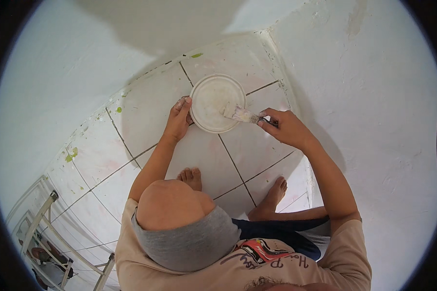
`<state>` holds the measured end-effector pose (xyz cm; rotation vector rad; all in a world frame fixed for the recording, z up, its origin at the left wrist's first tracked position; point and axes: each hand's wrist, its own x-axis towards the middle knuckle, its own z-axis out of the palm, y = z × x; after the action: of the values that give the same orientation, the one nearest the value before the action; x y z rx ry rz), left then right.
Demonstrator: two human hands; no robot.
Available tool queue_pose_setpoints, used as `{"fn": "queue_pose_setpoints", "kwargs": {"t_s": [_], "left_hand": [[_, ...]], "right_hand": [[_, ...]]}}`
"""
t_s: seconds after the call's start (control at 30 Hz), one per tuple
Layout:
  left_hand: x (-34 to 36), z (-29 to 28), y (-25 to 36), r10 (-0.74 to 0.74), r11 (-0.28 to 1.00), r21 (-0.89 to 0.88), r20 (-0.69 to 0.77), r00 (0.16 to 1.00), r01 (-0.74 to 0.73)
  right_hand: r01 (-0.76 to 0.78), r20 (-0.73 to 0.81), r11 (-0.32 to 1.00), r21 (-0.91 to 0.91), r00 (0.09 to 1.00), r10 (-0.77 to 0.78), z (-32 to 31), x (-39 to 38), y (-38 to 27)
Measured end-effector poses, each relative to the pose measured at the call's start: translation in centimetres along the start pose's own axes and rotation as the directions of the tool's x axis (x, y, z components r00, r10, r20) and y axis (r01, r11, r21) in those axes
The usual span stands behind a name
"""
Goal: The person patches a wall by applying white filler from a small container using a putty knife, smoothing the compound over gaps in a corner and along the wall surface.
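Note:
A round, off-white plastic lid (213, 99) with a raised rim is held up over the tiled floor. My left hand (180, 118) grips its left edge, thumb on top and fingers underneath. In my right hand (284, 127) is a putty knife (243, 114) with a dark handle. Its blade is smeared with whitish paste and lies over the right part of the lid, seemingly touching its surface. A thin whitish film covers the lid. White residue also marks my left fingertips.
White walls meet in a corner (267, 32) beyond the lid. The pale floor tiles (189, 150) carry green paint spots (72, 155) along the wall. A metal-framed stand or ladder (48, 218) is at the lower left. My bare feet (272, 199) rest on the tiles.

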<state>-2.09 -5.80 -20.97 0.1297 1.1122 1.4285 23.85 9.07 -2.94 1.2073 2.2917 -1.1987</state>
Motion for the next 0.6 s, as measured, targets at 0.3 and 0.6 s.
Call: {"fn": "queue_pose_setpoints", "kwargs": {"t_s": [0.3, 0.6], "left_hand": [[0.2, 0.5, 0.1, 0.005, 1.000, -0.017, 0.000, 1.000, -0.005], [-0.4, 0.7, 0.6, -0.009, 1.000, -0.009, -0.014, 1.000, 0.009]], "right_hand": [[-0.133, 0.058, 0.981, 0.139, 0.990, 0.126, 0.5, 0.3, 0.0], [-0.309, 0.161, 0.907, 0.287, 0.949, 0.272, 0.1, 0.5, 0.2]]}}
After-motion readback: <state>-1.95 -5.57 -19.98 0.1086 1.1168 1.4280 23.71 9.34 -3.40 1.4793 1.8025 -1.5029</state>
